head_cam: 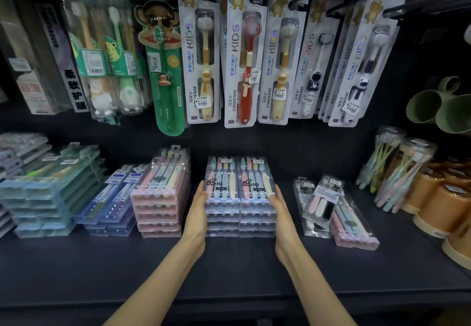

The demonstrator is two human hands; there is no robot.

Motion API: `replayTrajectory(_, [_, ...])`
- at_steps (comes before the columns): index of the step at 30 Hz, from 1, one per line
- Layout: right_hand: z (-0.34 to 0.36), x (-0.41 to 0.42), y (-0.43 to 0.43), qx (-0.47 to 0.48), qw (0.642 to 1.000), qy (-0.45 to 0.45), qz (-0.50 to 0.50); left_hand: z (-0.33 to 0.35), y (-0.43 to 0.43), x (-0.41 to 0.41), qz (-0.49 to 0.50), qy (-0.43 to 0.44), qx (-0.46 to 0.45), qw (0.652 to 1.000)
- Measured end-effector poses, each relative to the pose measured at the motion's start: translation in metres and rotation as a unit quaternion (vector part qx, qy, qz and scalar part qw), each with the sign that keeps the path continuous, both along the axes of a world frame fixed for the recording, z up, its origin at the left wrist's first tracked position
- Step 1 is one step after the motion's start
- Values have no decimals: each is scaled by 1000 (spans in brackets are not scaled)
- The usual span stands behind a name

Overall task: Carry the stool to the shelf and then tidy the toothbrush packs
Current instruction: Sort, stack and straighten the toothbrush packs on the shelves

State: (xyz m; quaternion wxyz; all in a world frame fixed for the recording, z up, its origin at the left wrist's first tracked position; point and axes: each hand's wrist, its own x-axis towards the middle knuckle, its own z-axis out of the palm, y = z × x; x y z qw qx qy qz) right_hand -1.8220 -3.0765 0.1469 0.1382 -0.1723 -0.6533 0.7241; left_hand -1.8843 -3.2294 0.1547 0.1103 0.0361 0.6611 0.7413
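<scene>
Squeezing the two side-by-side stacks of toothbrush packs [239,198] from either side, that's what the hands are doing here. The left hand [197,208] is lying flat against the left wall of the left stack and the right hand [281,206] is pressing flat against the right wall of the right one. Fingers are staying straight on both, nothing curled round or pinched, so it's just open palms sandwiching the pile. The stacks are sitting in the middle of the dark shelf [229,269], touching each other, with pastel brushes showing through the top packs. A pink stack [160,206] is standing just beside the left hand, a lower blue stack [112,206] is sitting next to that, and a teal stack [51,193] is sitting further left. Over on the right, a few loose packs [318,203] are lying crooked, overlapping a pink pack [354,234]. Up top, kids' toothbrushes [244,53] are hanging in a row off hooks, with a monkey pack [163,58] hanging beside them. At the far right, green cups [438,111] are sitting above clear tubs of brushes [397,172] and some orange tubs [438,206].
</scene>
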Motion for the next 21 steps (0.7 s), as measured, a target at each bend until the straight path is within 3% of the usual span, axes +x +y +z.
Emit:
replayTrajectory(9, [8, 11, 0, -8, 1000, -17, 9, -2, -1, 3, 19, 5, -18, 1000])
replayTrajectory(12, [7, 27, 13, 73, 991, 0, -108, -3, -4, 21, 55, 61, -154, 985])
replayTrajectory(14, [5, 37, 31, 222, 942, -17, -250, -4, -3, 43, 78, 164, -273, 945])
replayTrajectory(16, [2, 41, 56, 348, 875, -53, -333, -8, 5, 65, 79, 274, -334, 898])
replayTrajectory(19, [-3, 41, 91, 430, 833, -148, -316, -16, 31, 79, 37, 423, -345, 837])
replayTrajectory(21, [-6, 43, 115, 444, 815, -217, -302, -12, 56, 79, -17, 459, -344, 819])
